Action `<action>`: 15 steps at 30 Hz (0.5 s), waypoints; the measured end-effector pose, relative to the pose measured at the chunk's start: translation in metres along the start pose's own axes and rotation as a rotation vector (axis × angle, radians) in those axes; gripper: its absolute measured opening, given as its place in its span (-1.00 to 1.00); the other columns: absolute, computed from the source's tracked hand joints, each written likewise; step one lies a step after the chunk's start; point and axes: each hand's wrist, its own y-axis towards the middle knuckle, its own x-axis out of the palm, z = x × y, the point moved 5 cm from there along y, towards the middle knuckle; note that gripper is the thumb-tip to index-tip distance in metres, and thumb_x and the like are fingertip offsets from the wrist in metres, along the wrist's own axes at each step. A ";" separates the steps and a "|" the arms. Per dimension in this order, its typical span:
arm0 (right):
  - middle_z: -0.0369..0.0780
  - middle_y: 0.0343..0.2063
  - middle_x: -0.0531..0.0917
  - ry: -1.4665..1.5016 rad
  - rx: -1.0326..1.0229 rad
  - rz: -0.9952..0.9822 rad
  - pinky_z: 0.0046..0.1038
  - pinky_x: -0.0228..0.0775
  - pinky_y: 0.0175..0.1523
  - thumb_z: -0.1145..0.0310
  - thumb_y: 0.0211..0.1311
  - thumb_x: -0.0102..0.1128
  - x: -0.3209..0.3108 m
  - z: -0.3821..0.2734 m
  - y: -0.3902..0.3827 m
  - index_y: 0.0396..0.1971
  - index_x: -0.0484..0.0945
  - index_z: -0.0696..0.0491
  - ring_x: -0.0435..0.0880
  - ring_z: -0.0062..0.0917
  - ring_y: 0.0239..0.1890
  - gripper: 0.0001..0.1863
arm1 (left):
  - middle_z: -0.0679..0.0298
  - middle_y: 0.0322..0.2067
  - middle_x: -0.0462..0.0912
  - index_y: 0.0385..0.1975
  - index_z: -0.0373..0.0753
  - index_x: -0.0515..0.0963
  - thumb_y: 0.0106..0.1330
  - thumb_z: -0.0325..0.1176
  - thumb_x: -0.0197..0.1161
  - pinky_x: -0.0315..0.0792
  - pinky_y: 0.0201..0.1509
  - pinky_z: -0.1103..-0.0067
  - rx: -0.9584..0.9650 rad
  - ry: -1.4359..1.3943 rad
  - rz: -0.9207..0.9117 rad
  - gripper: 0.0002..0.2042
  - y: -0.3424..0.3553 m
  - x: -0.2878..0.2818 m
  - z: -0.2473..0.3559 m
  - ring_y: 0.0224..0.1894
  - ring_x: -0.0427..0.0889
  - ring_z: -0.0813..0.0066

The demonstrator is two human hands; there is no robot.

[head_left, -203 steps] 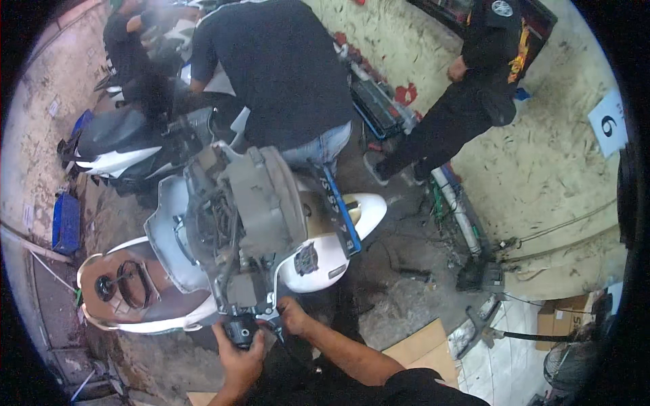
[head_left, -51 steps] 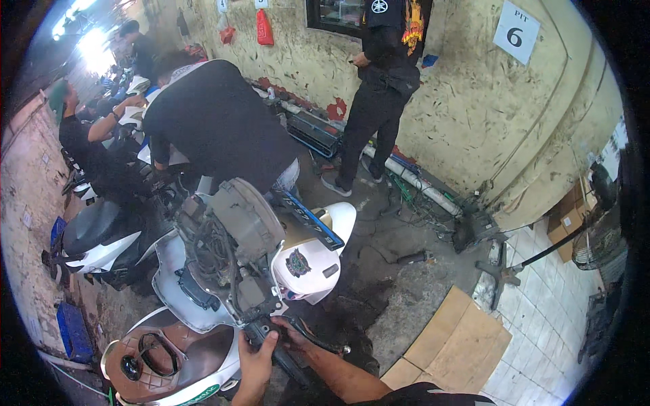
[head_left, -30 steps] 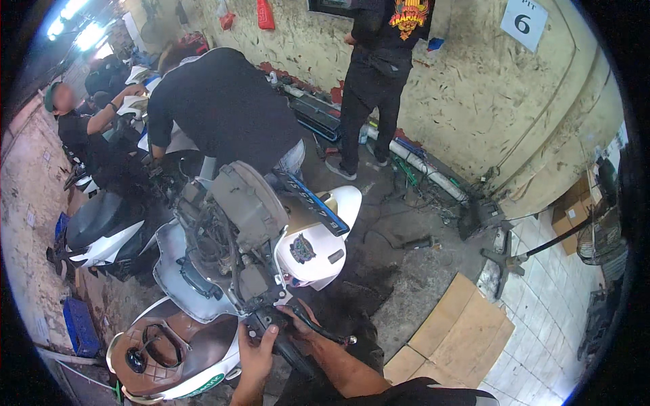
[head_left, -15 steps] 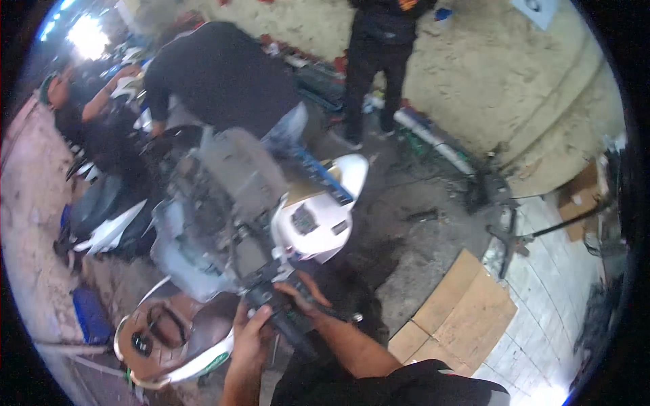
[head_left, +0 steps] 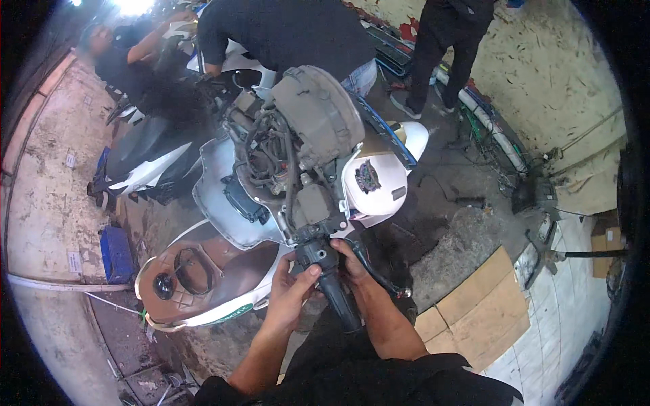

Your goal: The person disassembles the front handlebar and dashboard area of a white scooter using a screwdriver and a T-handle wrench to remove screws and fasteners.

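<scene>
A scooter's handlebar end points toward me, with a black rubber grip (head_left: 340, 302) and a dark switch housing (head_left: 315, 254) above it. My left hand (head_left: 290, 295) holds the housing from the left, its thumb lying on the near face. From the right, my right hand (head_left: 353, 265) closes round the other side of the housing; its fingertips are partly hidden behind it. Beside that hand a black brake lever (head_left: 376, 274) slants down to the right. Further along the bar sits a grey brake fluid reservoir (head_left: 314, 204), next to exposed wiring (head_left: 269, 152).
A white scooter body with a brown floor panel (head_left: 227, 254) lies under the bar. White panels (head_left: 376, 177) stand to the right. Flattened cardboard (head_left: 477, 311) covers floor at the right. A blue bin (head_left: 116, 254) is at left. Several people work or stand beyond, one bending close (head_left: 291, 34).
The view has shifted, so the scooter and people appear further right and higher. Both hands stay at the switch housing; the picture is sharper now.
</scene>
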 end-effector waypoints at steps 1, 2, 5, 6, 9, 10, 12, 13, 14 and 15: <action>-0.17 -0.34 0.62 0.001 -0.009 0.009 -0.36 0.54 -0.17 0.10 0.10 0.15 -0.007 0.000 0.001 -0.13 0.47 0.14 0.64 -0.42 -0.31 -0.55 | 0.13 -0.25 0.58 0.05 -0.30 0.16 0.17 -0.31 0.32 0.51 -0.35 0.57 -0.005 0.003 -0.011 -0.45 -0.001 0.008 0.002 -0.26 0.61 0.47; -0.17 -0.32 0.62 -0.019 -0.071 -0.025 -0.35 0.54 -0.16 0.13 0.09 0.17 -0.001 -0.008 0.002 -0.12 0.46 0.15 0.64 -0.42 -0.30 -0.55 | 0.24 -0.32 0.56 0.02 -0.26 0.22 0.17 -0.27 0.30 0.43 -0.41 0.62 0.021 0.022 0.026 -0.50 -0.002 0.014 0.005 -0.44 0.48 0.61; -0.16 -0.30 0.63 -0.075 -0.243 -0.029 -0.34 0.54 -0.14 0.26 0.07 0.22 0.017 -0.032 -0.006 -0.13 0.46 0.17 0.64 -0.42 -0.30 -0.60 | 0.33 -0.38 0.54 -0.01 -0.22 0.28 0.16 -0.23 0.29 0.37 -0.48 0.67 0.046 0.062 0.063 -0.54 -0.003 0.016 0.010 -0.61 0.36 0.75; -0.24 -0.33 0.61 -0.059 -0.199 -0.009 -0.41 0.46 -0.13 0.30 0.05 0.24 0.022 -0.032 -0.007 -0.19 0.49 0.16 0.59 -0.49 -0.30 -0.65 | 0.33 -0.37 0.53 -0.01 -0.23 0.28 0.16 -0.22 0.30 0.37 -0.48 0.67 0.044 0.071 0.071 -0.53 -0.003 0.011 0.010 -0.60 0.37 0.74; -0.24 -0.34 0.61 -0.003 -0.150 0.021 -0.42 0.46 -0.14 0.34 0.06 0.23 0.020 -0.024 -0.007 -0.19 0.48 0.17 0.59 -0.50 -0.30 -0.68 | 0.31 -0.36 0.54 0.01 -0.23 0.27 0.15 -0.22 0.30 0.37 -0.47 0.67 0.038 0.095 0.071 -0.52 -0.003 0.009 0.012 -0.60 0.37 0.73; -0.17 -0.32 0.62 0.031 -0.138 0.031 -0.35 0.54 -0.16 0.33 0.08 0.20 0.016 -0.020 -0.007 -0.14 0.44 0.18 0.64 -0.43 -0.31 -0.64 | 0.31 -0.36 0.54 0.01 -0.23 0.27 0.15 -0.22 0.30 0.37 -0.47 0.67 0.038 0.100 0.070 -0.52 -0.003 0.010 0.011 -0.60 0.37 0.73; -0.17 -0.32 0.62 0.078 -0.079 0.043 -0.37 0.53 -0.16 0.34 0.09 0.19 0.007 -0.008 -0.004 -0.14 0.44 0.18 0.64 -0.43 -0.31 -0.65 | 0.30 -0.35 0.54 0.02 -0.25 0.26 0.16 -0.23 0.29 0.38 -0.45 0.67 0.067 0.090 0.064 -0.50 -0.001 0.011 0.010 -0.61 0.35 0.73; -0.16 -0.32 0.61 0.121 -0.017 0.057 -0.38 0.53 -0.17 0.35 0.09 0.18 0.002 -0.002 -0.003 -0.14 0.44 0.18 0.64 -0.44 -0.31 -0.66 | 0.30 -0.35 0.54 0.02 -0.25 0.26 0.16 -0.23 0.29 0.38 -0.45 0.67 0.069 0.092 0.064 -0.50 0.000 0.010 0.011 -0.61 0.35 0.73; -0.16 -0.32 0.61 0.120 -0.013 0.055 -0.38 0.53 -0.17 0.35 0.09 0.18 0.007 -0.006 -0.006 -0.14 0.44 0.18 0.64 -0.44 -0.31 -0.66 | 0.29 -0.34 0.54 0.03 -0.25 0.26 0.16 -0.23 0.28 0.39 -0.44 0.67 0.057 0.075 0.022 -0.50 0.001 0.010 0.011 -0.60 0.37 0.72; -0.17 -0.32 0.62 0.052 -0.090 0.071 -0.39 0.53 -0.17 0.36 0.10 0.17 0.012 -0.017 -0.010 -0.14 0.45 0.18 0.64 -0.45 -0.31 -0.67 | 0.27 -0.33 0.54 0.04 -0.26 0.25 0.16 -0.23 0.28 0.40 -0.43 0.66 0.045 0.059 -0.021 -0.50 0.001 0.010 0.011 -0.59 0.39 0.70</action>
